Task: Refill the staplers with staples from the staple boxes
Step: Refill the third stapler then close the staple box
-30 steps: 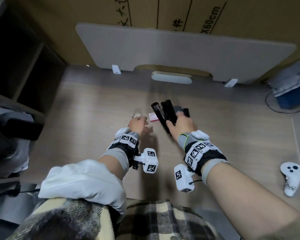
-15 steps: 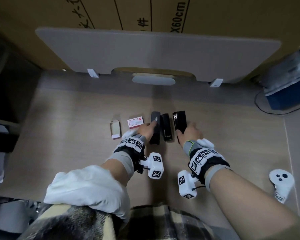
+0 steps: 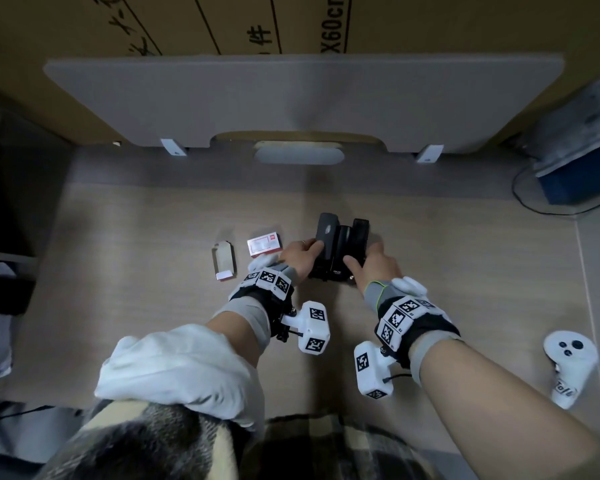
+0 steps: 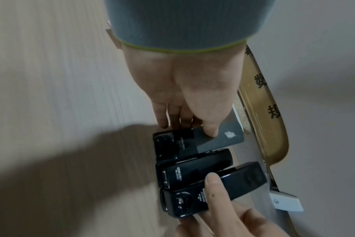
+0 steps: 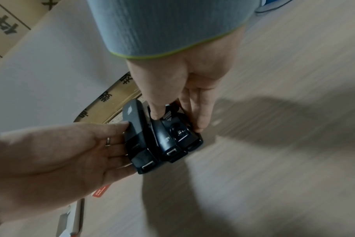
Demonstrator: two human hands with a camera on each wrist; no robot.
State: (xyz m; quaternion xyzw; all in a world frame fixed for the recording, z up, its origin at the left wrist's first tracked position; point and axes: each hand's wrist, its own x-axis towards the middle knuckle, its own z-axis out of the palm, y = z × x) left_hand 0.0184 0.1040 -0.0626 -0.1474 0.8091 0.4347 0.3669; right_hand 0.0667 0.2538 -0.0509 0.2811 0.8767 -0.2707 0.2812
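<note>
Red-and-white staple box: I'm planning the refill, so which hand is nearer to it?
Left. The left hand sits just beside the staple box, against the staplers; the right hand is on the staplers' far side.

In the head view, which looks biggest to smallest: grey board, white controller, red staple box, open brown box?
The grey board, by far.
The white controller, though nearer the camera.
The red staple box and open brown box look alike; no ranking.

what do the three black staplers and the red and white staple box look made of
Three black staplers: probably moulded plastic shells, matte to slightly glossy, with printed white logos; any metal inside is hidden. Red and white staple box: apparently thin printed cardboard, with flat faces and crisp folded edges.
</note>
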